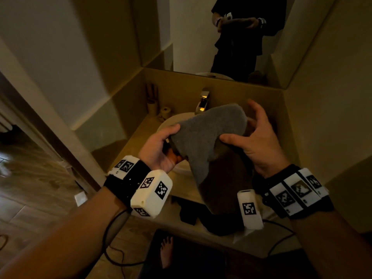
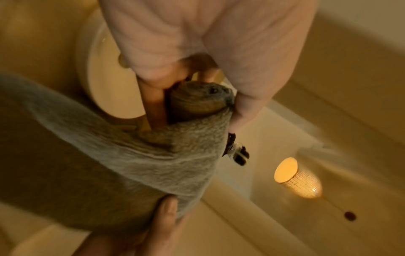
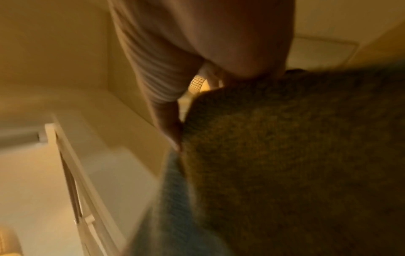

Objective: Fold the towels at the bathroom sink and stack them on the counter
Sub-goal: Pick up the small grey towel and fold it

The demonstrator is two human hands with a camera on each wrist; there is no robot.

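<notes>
Nearest the camera, at 6 o'clock in the head view, a bare foot (image 1: 166, 251) stands on a dark mat (image 1: 191, 258) on the floor, with a thin black cable (image 1: 112, 246) looping beside it. Just above that, both forearms reach forward, each wearing a black wrist strap with white marker blocks. The left hand (image 1: 161, 150) at 9 o'clock of the frame's centre grips one end of a grey towel (image 1: 203, 137); in the left wrist view its fingers (image 2: 153, 104) and thumb are curled round a bunched corner of the cloth. The right hand (image 1: 255, 141) at 3 o'clock pinches the other end, thumb on the near face and fingers spread loosely behind the fabric. The towel is held up in the air between the two hands, above the sink (image 1: 167, 121), its lower part hanging down in shadow towards 6 o'clock. The pale sink sits in a beige worktop (image 1: 136, 146). Beyond it, at 12 o'clock, a chrome tap (image 1: 203, 101) rises, and at 11 o'clock small containers (image 1: 159, 109) stand in the corner. Farthest back, a mirror (image 1: 201, 37) shows a dark-clothed person holding the cloth.
</notes>
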